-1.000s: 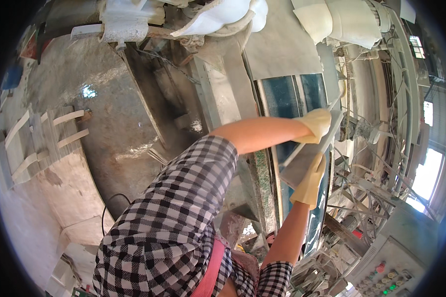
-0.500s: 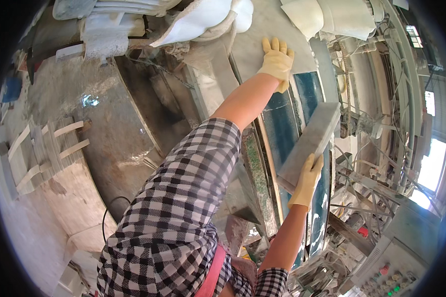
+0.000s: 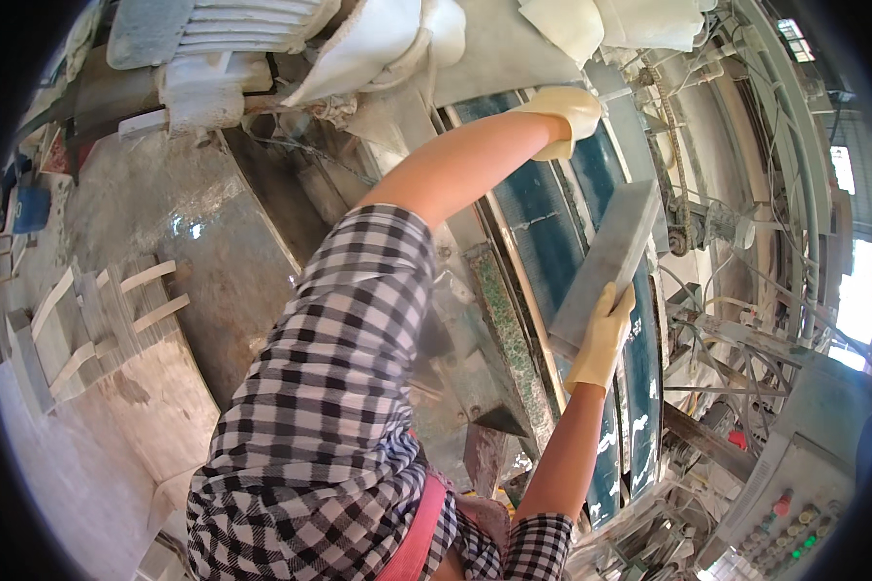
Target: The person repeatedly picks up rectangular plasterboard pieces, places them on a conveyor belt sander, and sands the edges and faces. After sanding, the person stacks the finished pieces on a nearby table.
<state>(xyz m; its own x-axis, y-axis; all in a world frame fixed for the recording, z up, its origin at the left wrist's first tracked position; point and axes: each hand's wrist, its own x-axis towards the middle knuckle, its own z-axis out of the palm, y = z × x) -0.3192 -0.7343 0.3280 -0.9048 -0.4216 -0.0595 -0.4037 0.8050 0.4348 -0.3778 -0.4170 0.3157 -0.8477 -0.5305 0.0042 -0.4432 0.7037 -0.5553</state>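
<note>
My right hand (image 3: 603,334), in a cream rubber glove, grips the near end of a narrow grey stone slab (image 3: 606,257), its thumb on the top face. That slab is held tilted over a blue conveyor belt (image 3: 533,218). My left hand (image 3: 569,114), also gloved, is stretched far forward over the belt, beside the near edge of a wider grey stone slab (image 3: 513,48). The left wrist is bent and its fingers are hidden, so I cannot see whether it touches that slab.
White covers (image 3: 378,53) hang over the belt's far end. On the left stands a wet metal table (image 3: 165,223), with thin slabs and wooden strips (image 3: 116,320) beside it. At the lower right is a control box (image 3: 775,513) with buttons. Pipes and frames line the right side.
The wide slab has moved farther away under the white covers, baring more belt. My left hand has gone from lying flat on it to a bent wrist. My right hand still holds the narrow slab.
</note>
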